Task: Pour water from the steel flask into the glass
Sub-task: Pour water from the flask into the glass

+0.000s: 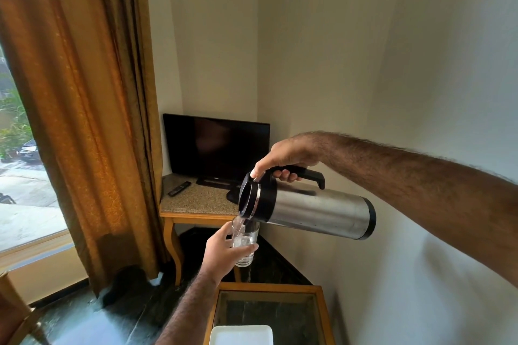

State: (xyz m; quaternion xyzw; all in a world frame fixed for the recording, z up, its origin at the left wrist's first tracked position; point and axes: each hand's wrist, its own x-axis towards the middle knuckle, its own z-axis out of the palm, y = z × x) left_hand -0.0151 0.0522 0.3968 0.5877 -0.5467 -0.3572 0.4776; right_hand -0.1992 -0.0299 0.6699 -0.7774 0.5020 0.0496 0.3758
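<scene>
Nearest the camera, at six o'clock, a white tray (241,335) was seen lying on a glass-topped desk (319,314) with a wooden frame. At nine o'clock an ochre curtain (84,120) was hung beside a window (22,176). Toward the centre, a dark television (215,145) and a remote (179,188) were set on a speckled corner desk (193,202).

Just below centre, the glass (246,244) was held in mid-air by the left hand (224,252), its grip wrapped around the lower wall, fingers curled across the front. Some water was already visible inside. The glass was judged light, rigid, fragile and likely slippery if wetted, so a hold low on the body, clear of the rim, was judged sound.

Directly above it, toward three o'clock, the steel flask (314,209) was tipped nearly horizontal, its black lid end over the rim, with a thin stream falling in. The right hand (288,157) was clamped on the black handle (305,173), the thumb pressed at the lid's lever. The flask was judged heavy and stiff, with smooth metal walls; the handle was judged the proper place to hold it.
</scene>
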